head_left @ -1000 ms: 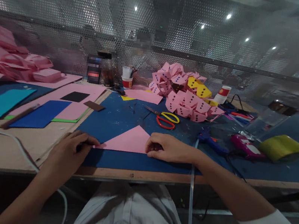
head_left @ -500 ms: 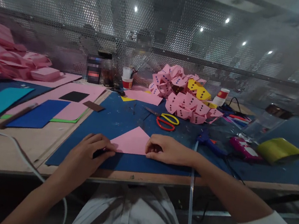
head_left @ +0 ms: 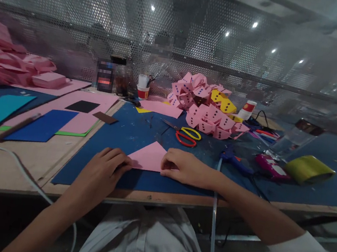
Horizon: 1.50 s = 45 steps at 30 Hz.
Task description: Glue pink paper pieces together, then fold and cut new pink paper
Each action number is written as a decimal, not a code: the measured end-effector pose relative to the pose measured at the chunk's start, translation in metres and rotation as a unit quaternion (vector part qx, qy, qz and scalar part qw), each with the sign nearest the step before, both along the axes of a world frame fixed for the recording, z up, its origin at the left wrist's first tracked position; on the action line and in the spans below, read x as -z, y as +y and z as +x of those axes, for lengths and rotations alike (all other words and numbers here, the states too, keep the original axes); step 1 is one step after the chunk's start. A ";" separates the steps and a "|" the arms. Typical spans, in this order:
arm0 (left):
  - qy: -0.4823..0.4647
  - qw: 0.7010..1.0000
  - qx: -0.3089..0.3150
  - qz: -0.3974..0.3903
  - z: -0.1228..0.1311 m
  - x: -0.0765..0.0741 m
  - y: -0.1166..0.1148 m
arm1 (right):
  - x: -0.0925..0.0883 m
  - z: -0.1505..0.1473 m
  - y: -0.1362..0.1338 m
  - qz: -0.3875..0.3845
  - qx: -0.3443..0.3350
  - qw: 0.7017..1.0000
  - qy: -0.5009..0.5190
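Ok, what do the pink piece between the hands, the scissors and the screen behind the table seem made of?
Pink piece: matte paper or thin foam, judging by its flat, shineless face; which stays open.
Scissors: blades probably metal, thin and grey; evenly coloured red and yellow handles suggest plastic or a coating.
Screen: probably dull grey metal, given its rows of small holes.

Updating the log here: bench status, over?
Left hand, right hand on pink sheet, either side. Sheet flat, peak pointing away. Scissors beyond, clear of both hands.
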<state>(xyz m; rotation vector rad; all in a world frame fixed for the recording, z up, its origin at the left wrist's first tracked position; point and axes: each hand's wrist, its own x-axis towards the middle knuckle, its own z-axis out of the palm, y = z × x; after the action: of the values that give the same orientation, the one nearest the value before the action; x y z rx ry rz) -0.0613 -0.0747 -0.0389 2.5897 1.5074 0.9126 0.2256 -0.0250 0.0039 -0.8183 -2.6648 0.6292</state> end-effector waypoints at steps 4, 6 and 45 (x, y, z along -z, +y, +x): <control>-0.004 1.000 0.001 0.001 0.000 0.001 -0.003 | 0.002 -0.002 -0.004 0.020 -0.005 1.000 0.004; -0.015 1.000 0.009 -0.009 -0.001 0.002 -0.004 | 0.004 -0.002 -0.005 0.025 0.002 1.000 0.005; -0.067 0.990 -0.084 -0.092 -0.002 -0.002 0.005 | 0.000 0.004 -0.016 -0.017 0.204 0.978 -0.033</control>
<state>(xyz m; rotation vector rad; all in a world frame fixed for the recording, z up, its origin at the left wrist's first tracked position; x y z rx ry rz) -0.0637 -0.0700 -0.0371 2.2562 1.7026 0.8930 0.2292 -0.0415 0.0044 -1.3669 -2.4337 0.5498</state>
